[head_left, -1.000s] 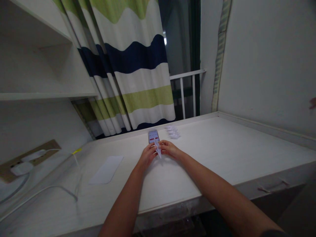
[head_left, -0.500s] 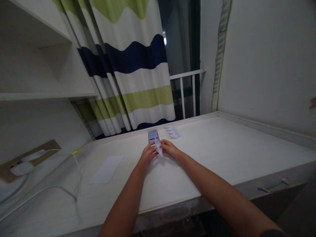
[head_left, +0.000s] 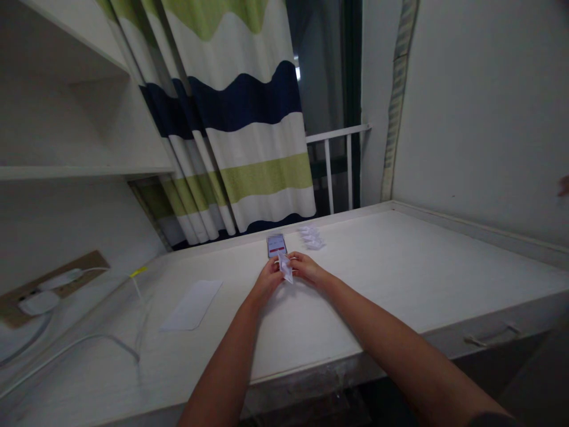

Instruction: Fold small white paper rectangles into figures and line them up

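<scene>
A small folded white paper (head_left: 285, 268) with pointed ends is held up between both hands, just above the desk. My left hand (head_left: 269, 274) is closed on its left side, fingers at the edge. On the other side my right hand (head_left: 304, 267) pinches it. The paper shows an opening or crease along its middle. Right behind it lies a phone (head_left: 276, 244) with a lit screen. Several folded white paper pieces (head_left: 312, 237) sit in a row to the right of the phone. Flat white paper sheets (head_left: 194, 304) lie left of my hands.
The white desk (head_left: 400, 261) has a raised back edge and a drawer handle (head_left: 491, 336) at its front. White cables (head_left: 111, 338) run over its left side from a socket strip (head_left: 53, 289). A striped curtain (head_left: 262, 136) hangs behind; a shelf (head_left: 84, 172) overhangs at left.
The folded paper has spread wider between my fingers and shows more of its inner folds. Both hands stay in nearly the same place.
</scene>
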### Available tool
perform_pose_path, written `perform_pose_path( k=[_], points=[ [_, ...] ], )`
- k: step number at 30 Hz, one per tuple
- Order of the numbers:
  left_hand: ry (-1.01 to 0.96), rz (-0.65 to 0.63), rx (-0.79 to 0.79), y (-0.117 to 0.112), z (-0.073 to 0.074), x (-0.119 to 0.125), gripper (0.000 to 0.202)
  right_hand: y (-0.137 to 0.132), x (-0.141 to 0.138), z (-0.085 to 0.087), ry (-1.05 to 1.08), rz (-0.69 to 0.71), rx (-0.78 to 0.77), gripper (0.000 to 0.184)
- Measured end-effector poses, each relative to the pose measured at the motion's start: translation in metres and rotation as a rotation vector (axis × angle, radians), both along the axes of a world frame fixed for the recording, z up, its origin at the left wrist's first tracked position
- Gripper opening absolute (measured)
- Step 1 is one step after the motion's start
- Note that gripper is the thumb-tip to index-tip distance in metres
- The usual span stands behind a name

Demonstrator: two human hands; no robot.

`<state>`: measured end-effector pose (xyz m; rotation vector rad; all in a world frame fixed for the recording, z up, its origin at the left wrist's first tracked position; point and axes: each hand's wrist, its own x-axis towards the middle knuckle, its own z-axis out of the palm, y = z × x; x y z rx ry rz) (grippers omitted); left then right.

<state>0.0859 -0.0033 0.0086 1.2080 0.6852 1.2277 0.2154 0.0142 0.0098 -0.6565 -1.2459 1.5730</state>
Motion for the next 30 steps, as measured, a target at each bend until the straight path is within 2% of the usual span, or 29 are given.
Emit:
perform_pose_path(
  k=[6,15,23,30],
  points=[
    [0.001,0.022,-0.014,-0.0036,0.0045,0.0012,0.046,0.0005,0.0001,-0.0002,0.02,0.004,0.0,0.019],
    [0.022,0.048,0.021,0.0035,-0.0025,0.0009,0.049,0.0021,-0.0001,-0.0032,0.019,0.018,0.031,0.025],
    [0.04,0.06,0.029,0.0002,0.0004,0.0032,0.045,0.0013,-0.0009,-0.0038,0.06,0.051,-0.002,0.025],
    [-0.031,0.058,-0.016,0.0004,0.0007,0.0014,0.041,0.0012,-0.0002,-0.003,0.054,0.044,0.01,0.024]
  ],
)
